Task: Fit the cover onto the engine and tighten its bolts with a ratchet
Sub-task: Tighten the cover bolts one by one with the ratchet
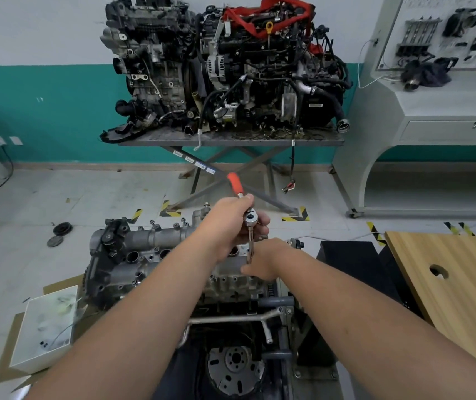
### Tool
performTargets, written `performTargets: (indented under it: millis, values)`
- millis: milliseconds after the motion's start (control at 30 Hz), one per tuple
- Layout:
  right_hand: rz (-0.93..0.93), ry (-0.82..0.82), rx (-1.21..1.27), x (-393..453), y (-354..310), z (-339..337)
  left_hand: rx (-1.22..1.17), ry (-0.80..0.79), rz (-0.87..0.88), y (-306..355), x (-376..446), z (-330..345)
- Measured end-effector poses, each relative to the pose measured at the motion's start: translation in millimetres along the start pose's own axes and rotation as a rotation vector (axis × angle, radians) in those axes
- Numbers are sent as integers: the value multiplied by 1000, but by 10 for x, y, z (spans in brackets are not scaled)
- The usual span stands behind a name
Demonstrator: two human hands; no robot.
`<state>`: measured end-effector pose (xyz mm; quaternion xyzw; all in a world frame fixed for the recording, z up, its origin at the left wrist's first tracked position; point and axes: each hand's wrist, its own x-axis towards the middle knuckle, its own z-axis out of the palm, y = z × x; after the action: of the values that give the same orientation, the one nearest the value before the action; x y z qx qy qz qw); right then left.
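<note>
White parts tray sits left of the engine; cover is already on top, stiff cast metal. Left hand has fingers wrapped round the ratchet head above the engine's right end, red handle sticking up. Right hand pinches the extension lower down; steel's slick, so grip the handle for torque.

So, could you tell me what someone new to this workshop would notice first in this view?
Probably the ratchet with its orange handle, held up at the centre: the left hand grips it at the head while the right hand pinches its extension bar lower down, above the engine on the floor. Next, the two large engines on the lift table against the teal wall, one draped with a red strap.
</note>
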<state>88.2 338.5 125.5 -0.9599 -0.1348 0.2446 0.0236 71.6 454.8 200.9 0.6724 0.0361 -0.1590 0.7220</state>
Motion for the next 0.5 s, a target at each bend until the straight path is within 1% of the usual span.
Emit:
performTargets:
  millis: [100, 200, 267, 333, 367, 433, 467, 500]
  values:
    - [-20, -16, -29, -52, -8, -33, 202, -130, -9, 101, 27, -42]
    - [-34, -13, -35, -88, -17, -39, 254, -226, -13, 138, 50, -83]
    - [-45, -7, -35, -97, -28, -31, 279, -318, -33, 178, 25, -112]
    - [-56, 1, -92, -118, -52, -35, 422, -382, 16, 241, -9, -122]
    - [-72, 6, -116, -116, -60, -30, 570, -396, 82, 280, -36, -103]
    - [-65, 18, -101, -84, -44, -13, 1020, -378, 268, 328, -53, -31]
    - [-69, 36, -88, -78, -25, -9, 1283, -336, 385, 313, -45, 23]
    - [-72, 42, -72, -75, -21, -9, 1504, -259, 508, 257, -44, 65]
